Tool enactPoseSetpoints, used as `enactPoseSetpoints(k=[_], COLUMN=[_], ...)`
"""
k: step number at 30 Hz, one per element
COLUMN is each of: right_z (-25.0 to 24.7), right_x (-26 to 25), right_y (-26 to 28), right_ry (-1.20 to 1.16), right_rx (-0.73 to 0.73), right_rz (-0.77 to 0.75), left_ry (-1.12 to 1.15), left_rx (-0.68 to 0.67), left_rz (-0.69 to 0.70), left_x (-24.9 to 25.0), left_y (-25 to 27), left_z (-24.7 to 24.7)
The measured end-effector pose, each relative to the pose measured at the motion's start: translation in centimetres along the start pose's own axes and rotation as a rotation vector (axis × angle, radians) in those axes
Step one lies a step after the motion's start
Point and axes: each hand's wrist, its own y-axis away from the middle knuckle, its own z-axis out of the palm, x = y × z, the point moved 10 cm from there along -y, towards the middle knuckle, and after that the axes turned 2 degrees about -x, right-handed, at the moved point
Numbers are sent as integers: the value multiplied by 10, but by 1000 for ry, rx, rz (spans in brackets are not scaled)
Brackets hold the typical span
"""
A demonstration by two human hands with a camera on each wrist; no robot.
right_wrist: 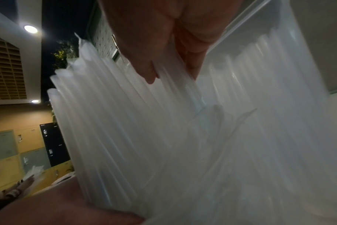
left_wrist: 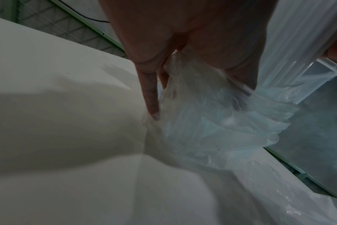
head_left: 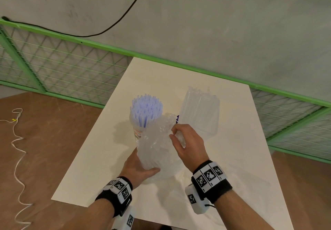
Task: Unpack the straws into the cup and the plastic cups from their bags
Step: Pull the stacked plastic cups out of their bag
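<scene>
On the white table (head_left: 232, 158), a clear printed cup (head_left: 138, 131) stands packed with pale purple straws (head_left: 146, 108). To its right stands a tall clear container (head_left: 200, 111) full of clear straws. In front of both, a clear plastic bag of clear straws (head_left: 155, 147) is held tilted. My left hand (head_left: 143, 167) grips its lower end, thumb across the front. My right hand (head_left: 177, 136) pinches the crumpled plastic at its top. The right wrist view shows the clear straws (right_wrist: 125, 121) up close under my fingers (right_wrist: 150, 73). In the left wrist view, loose bag film (left_wrist: 212, 121) hangs past my fingers (left_wrist: 152, 99).
A green mesh fence (head_left: 71, 68) runs behind the table against a grey wall, with a black cable (head_left: 125, 13) hanging over it. A white cord (head_left: 18, 158) lies on the brown floor to the left. The table's left edge is near my left wrist.
</scene>
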Motion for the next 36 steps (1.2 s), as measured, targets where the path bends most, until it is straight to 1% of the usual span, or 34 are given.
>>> enactPoseSetpoints(k=[2,5,9,19,22,25,26,29,32,34,36], right_z=[-7,-9,-4,2,-4,-6,-6,-5,-5,-12,-21], right_x=[2,2,5,22,16,4,3,4,11,11,5], right_y=[-1,-1,2,-4,-2,0,0,0,-2,-5,-8], right_ry=[22,21,-11,-62,-94,-22,1,5,-17,-22,-21], right_rx=[80,126,118,103,152,162,157,133,95,107,133], right_rz=[0,-1,50,249,202,82,63,74,136,154,131], left_ry=[-2,0,12,10,-4,-11,-11,-5,17,42,47], left_rx=[6,13,22,31,37,39,38,34,28,30,27], left_rz=[7,16,12,12,18,19,16,18,3,-6,-11], left_x=[0,3,4,7,9,10,10,13,10,8,7], left_y=[0,1,2,4,4,5,5,6,5,5,4], left_z=[0,-1,-1,-2,-3,-3,-3,-3,-1,-1,-1])
